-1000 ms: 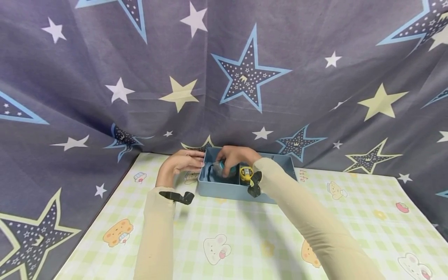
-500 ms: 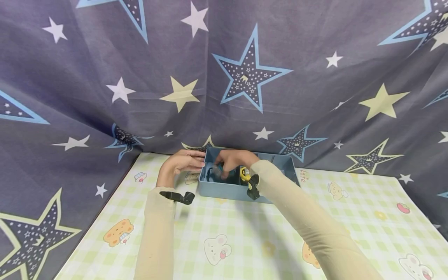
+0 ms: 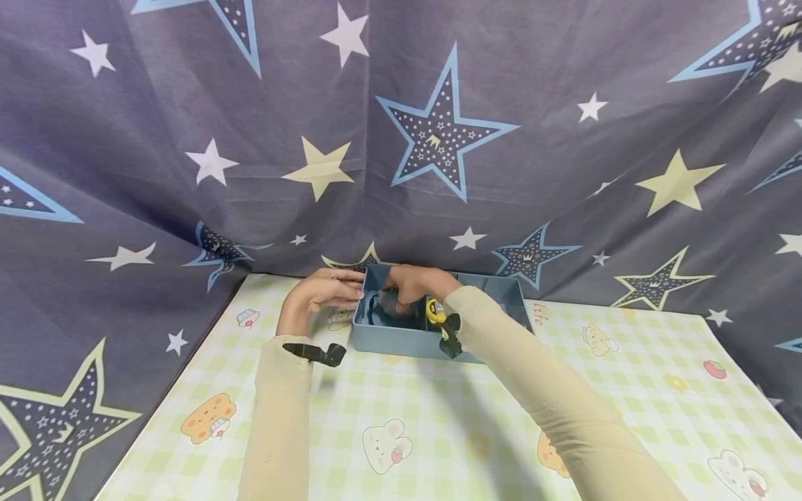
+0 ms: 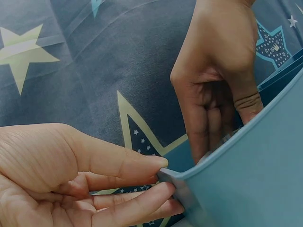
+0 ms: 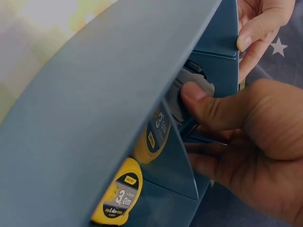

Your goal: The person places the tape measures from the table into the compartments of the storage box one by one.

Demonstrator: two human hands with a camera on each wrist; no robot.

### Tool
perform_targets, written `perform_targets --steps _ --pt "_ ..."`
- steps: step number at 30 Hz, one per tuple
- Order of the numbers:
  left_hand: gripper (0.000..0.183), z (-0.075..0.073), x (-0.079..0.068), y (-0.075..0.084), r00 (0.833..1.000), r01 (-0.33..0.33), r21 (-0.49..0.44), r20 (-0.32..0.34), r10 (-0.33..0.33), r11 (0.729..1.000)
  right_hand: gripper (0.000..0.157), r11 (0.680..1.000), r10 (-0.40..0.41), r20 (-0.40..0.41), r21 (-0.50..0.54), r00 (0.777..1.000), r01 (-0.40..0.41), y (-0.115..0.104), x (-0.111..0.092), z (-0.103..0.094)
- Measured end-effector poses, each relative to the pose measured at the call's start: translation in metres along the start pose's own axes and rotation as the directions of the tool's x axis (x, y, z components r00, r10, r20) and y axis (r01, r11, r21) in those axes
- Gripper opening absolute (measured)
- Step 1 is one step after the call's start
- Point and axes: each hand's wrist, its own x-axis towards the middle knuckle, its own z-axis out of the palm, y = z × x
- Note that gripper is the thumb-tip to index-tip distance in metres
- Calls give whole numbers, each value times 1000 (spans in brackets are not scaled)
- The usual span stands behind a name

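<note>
A blue-grey divided box stands at the back of the table. Against the outside of its left end, my left hand rests with nearly straight fingers; the thumb touches the corner in the left wrist view. My right hand reaches down into the left compartment. There, in the right wrist view, its thumb and fingers hold a grey-and-black object whose kind I cannot tell, since the hand and wall cover much of it. One compartment to the right lies a yellow tape measure, partly behind the right wrist in the head view.
A thin divider separates the held object from the tape measure. Dark star-patterned cloth hangs right behind the box. The table has a green-and-white checked cover. Each sleeve carries a black wrist strap.
My right hand has sunk a little deeper into the left compartment with the object, whose teal part no longer shows in the head view. The left hand has stayed at the box's end.
</note>
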Motion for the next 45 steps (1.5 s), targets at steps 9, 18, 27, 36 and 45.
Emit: perform_targets --steps 9,18,27,36,45 --pt "65 -1 1 -3 1000 -6 13 -7 6 1000 51 999 -36 -101 -40 994 33 -1 4 4" --pt "65 -1 0 -1 1000 -12 5 -3 12 1000 47 999 -39 -134 -24 990 36 -1 6 1" --pt "65 0 0 0 1000 -6 3 -4 6 1000 44 1000 -15 -136 -9 991 13 -4 12 0" --pt "65 0 0 0 1000 -11 8 -3 11 1000 32 1000 -30 -174 -8 984 29 -4 14 1" --pt "65 0 1 0 1000 -6 9 -7 6 1000 20 994 -77 -175 -87 982 63 -5 13 7"
